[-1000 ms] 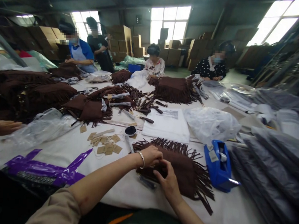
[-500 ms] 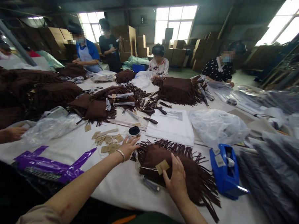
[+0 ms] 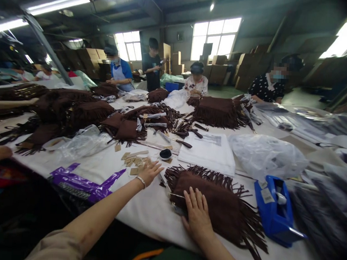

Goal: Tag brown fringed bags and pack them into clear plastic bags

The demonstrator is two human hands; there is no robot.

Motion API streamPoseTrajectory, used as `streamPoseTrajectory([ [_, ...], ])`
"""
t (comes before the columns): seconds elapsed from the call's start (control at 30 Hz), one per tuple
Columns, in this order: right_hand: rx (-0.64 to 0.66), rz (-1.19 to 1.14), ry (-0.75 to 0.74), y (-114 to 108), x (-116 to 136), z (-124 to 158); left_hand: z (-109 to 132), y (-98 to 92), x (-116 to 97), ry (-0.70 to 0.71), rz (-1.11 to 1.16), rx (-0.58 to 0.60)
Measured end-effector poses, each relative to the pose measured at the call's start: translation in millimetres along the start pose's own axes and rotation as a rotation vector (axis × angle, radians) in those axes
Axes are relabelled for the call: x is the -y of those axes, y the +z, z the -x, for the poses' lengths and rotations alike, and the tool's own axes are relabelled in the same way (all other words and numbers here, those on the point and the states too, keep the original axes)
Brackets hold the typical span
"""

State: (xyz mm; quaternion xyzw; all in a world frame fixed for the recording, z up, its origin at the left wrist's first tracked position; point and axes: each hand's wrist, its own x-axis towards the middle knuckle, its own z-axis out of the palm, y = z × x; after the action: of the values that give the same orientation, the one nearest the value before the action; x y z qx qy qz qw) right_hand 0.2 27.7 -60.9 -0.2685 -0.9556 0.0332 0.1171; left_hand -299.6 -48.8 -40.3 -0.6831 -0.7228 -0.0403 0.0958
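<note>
A dark brown fringed bag [image 3: 222, 203] lies flat on the white-covered table in front of me. My right hand [image 3: 198, 211] rests on its left part, palm down with fingers stretched out. A white string runs from the bag's left edge to under that hand. My left hand [image 3: 151, 173] is just left of the bag, above the table, fingers spread and holding nothing. Its fingers are close to a scatter of tan paper tags [image 3: 133, 170]. Beyond them stands a small white cup of black stuff [image 3: 165, 154] that I cannot make out.
A blue tape dispenser [image 3: 273, 213] stands right of the bag. Purple plastic packaging [image 3: 87, 187] lies at left, clear plastic [image 3: 267, 155] at right. White sheets [image 3: 208, 150] and piled brown bags [image 3: 217, 109] are farther back. Several people work around the table; another person's hand [image 3: 0, 155] is at far left.
The view has turned left, so everything sits farther right. My right hand now covers the place where the bag's tan tag showed. My left hand has moved slightly away from the cup.
</note>
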Motion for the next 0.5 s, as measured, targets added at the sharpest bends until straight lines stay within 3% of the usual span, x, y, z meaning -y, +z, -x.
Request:
streamPoseTrajectory([
  [0.1, -0.039, 0.023, -0.02, 3, -3, 3, -22, -1.1, -5, 0.018, 0.023, 0.039],
  [0.2, -0.034, 0.039, -0.039, 4, -9, 6, -23, -24.8, 0, -0.009, 0.071, 0.088],
  [0.33, -0.012, 0.029, -0.04, 7, -12, 5, 24, -57.5, -1, -0.181, 0.177, 0.256],
  [0.43, -0.011, 0.027, -0.028, 12, -11, 3, 73, -62.1, -29, -0.268, 0.327, 0.474],
  [0.5, -0.029, 0.037, -0.014, 15, -11, 3, 94, -57.4, -58, -0.356, 0.655, 0.649],
])
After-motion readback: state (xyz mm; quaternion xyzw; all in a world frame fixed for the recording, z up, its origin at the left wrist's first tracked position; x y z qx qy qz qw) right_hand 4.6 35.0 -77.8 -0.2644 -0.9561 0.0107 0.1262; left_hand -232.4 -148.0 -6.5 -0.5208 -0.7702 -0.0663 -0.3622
